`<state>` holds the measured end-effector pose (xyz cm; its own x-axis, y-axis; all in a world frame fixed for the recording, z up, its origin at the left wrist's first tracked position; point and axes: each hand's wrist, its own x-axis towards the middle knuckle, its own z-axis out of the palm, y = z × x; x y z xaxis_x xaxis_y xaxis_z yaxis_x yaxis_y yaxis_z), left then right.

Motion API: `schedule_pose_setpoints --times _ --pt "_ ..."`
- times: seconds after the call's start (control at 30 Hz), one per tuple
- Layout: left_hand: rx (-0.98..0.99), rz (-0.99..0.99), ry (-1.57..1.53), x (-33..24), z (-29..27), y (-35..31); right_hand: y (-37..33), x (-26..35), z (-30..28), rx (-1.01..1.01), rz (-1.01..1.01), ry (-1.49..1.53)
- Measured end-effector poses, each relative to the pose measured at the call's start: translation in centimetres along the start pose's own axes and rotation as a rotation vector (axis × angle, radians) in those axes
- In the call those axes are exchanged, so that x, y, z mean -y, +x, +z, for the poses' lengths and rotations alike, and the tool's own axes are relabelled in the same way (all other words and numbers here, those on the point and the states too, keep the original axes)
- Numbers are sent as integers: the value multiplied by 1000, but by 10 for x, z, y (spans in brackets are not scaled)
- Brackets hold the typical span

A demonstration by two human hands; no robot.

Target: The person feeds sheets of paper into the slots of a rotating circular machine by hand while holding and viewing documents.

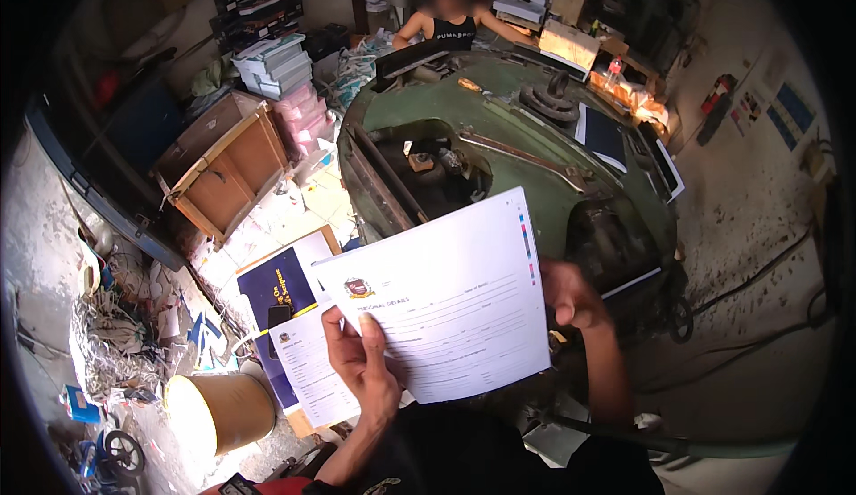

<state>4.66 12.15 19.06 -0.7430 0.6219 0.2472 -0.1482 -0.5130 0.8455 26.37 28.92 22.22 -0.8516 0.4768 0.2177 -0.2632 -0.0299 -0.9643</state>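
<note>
I am grasping a set of printed sheets [464,308] in my left hand [367,368], the thumb lying on the front page and the fingers going behind. The set is tilting up in front of my chest, before the near side of the green machine [428,103]. My right hand [575,296] is bending its fingers just at the far edge; whether it is pinching any paper, I cannot tell. To be handling this well, I should be pressing lightly so the page is not creasing, and supporting the free edge from behind, since thin paper is probably bowing easily.

Low on my left, another printed sheet [308,370] is lying partly over a dark blue cover [276,288]. The machine is filling the middle of the room, dark openings showing in its top. Beyond it, a person [455,24] in a dark sleeveless top is holding both arms apart. A wooden crate [223,169] is standing to the left, a yellow bin [245,408] nearer me, and paper scraps [125,343] are littering the floor [192,470]
</note>
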Motion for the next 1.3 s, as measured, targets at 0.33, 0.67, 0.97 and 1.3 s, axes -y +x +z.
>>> schedule_pose_setpoints --times 0.33,0.67,0.97,1.3 --pt "207 -286 430 34 -57 -3 -12 51 21 -437 177 -795" --pt "-231 -374 1911 102 -255 -15 -24 80 20 -774 45 -1090" --pt "-293 -325 1717 114 -264 -22 -19 71 18 -824 -43 -1237" --pt "-401 -41 1455 126 -278 -28 -12 44 4 -770 -10 -1385"
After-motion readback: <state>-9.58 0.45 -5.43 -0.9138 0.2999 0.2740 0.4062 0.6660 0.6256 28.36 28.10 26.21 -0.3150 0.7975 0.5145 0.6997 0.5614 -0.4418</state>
